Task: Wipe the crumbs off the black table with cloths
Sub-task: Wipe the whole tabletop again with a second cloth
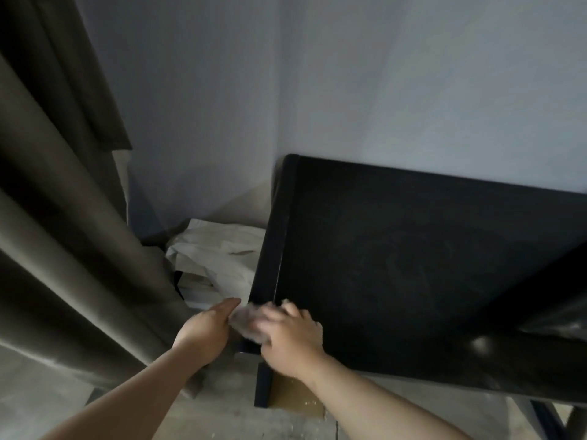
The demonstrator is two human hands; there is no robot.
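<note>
- Both forearms come in from the bottom of view and meet at the near left corner of the black table (397, 249); the hands are close together, with only the cloth between them
- Right hand (290, 338) sits on the tabletop at that corner, fingers bent over the cloth (249, 322) and bunching it; motion blur, so I cannot say how tight the hold is
- Cloth: pale crumpled wad, right on the table's left edge and partly over it; too bunched and smeared to give it a long axis
- Left hand (206, 325) is off the table, just beside the left edge; fingers straight and pressed together, pointing away from me along that edge, palm turned toward the cloth; it touches or nearly touches the wad, cannot tell which
- Key relation: the cloth lies left of my right hand and right of my left hand; the edge is directly under it, so anything pushed further left goes off the top toward my left palm
- Table's left edge runs away from me toward the wall (413, 74); its long axis runs off to my right; nearly all of the top lies right of the cloth, well apart from both hands
- Faint pale smears show mid-top; single crumbs too small to make out
- Judgement: this is a sweep off the corner into the waiting left hand; risk is spill past the palm onto the floor (222, 417)
- Curtain (63, 233) hangs to my left; crumpled pale paper (219, 249) lies beyond the hands, beside the table
</note>
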